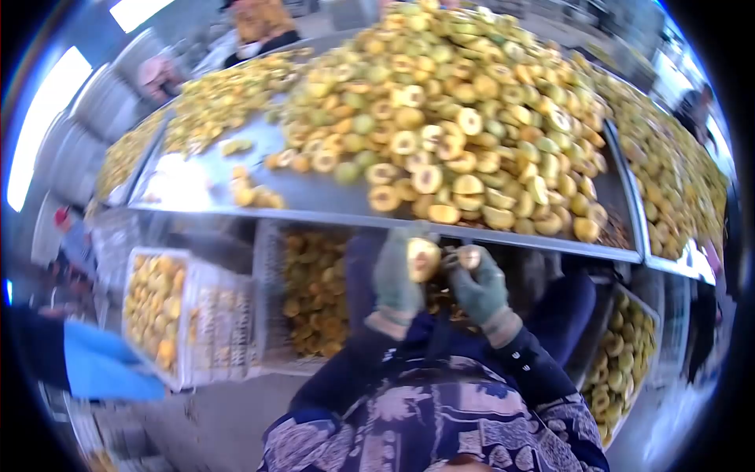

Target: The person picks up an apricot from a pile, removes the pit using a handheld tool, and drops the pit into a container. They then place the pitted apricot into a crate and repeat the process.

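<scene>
My left hand (pixel 397 279), in a grey-green glove, is closed around a halved yellow peach (pixel 423 261), cut face showing. Close beside it, my gloved right hand (pixel 481 289) is closed too. A small pale round piece (pixel 469 256) shows at its fingertips, with something dark next to it; blur hides what these are. Both hands are over my lap, just below the front edge of the metal table (pixel 314 206). A large heap of peach halves (pixel 472 118) lies on that table, several with dark hollows or pits in the middle.
A white crate of peach halves (pixel 189 315) stands at left, beside another filled crate (pixel 314 295) near my knee. At right is a crate of greener halves (pixel 621 362). Metal dividers (pixel 625 189) split the table. Other people (pixel 263 23) are around it; a blue-clothed person (pixel 110 358) is at left.
</scene>
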{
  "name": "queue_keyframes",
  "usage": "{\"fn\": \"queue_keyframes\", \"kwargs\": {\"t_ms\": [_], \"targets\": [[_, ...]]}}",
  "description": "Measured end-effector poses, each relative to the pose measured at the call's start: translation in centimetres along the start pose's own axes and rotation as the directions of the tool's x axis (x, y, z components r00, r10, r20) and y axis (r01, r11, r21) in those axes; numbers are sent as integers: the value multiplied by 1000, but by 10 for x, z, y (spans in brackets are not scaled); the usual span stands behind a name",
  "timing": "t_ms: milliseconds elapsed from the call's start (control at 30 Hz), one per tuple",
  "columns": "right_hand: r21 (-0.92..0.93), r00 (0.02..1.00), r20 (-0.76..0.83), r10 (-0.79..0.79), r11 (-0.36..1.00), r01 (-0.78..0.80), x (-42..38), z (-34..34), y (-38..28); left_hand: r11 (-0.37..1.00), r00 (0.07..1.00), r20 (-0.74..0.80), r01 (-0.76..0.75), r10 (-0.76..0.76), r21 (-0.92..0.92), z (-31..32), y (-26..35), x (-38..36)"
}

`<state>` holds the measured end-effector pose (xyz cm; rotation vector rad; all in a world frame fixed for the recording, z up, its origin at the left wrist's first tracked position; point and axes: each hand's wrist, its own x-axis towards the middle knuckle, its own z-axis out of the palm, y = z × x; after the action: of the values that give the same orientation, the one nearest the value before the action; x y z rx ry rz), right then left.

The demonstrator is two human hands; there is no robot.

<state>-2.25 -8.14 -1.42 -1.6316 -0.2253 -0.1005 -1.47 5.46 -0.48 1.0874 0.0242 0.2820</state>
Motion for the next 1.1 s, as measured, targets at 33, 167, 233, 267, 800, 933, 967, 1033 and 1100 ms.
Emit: {"fn": "queue_keyframes", "kwargs": {"t_ms": [33,167,233,267,800,933,967,1033,1100], "targets": [[100,997,67,47,993,-54,-6,1,-21,939,959,-96,235,-266,-251,5,11,1],[-275,966,191,173,954,-116,-7,3,-29,940,940,-89,316,-328,-125,14,31,-4],[-387,963,203,176,918,-86,-7,-1,-40,946,942,-109,306,-317,-108,17,29,-5],[-434,960,219,177,898,-67,-6,-4,-41,949,943,-118,301,-311,-96,18,28,-6],[-457,876,325,356,870,-184,-9,-15,-41,944,944,-61,322,-326,-68,7,-4,-9],[-459,865,374,334,877,-141,-7,-22,-36,915,911,-97,394,-401,-83,16,1,-9],[-449,860,388,331,883,-137,-8,-23,-33,906,902,-87,416,-422,-83,14,1,-8],[-517,825,429,367,849,-109,-5,-27,-28,871,871,-13,492,-492,4,12,3,-3],[-529,806,447,389,841,-113,-9,-29,-17,842,841,57,534,-538,71,8,5,2]]}}
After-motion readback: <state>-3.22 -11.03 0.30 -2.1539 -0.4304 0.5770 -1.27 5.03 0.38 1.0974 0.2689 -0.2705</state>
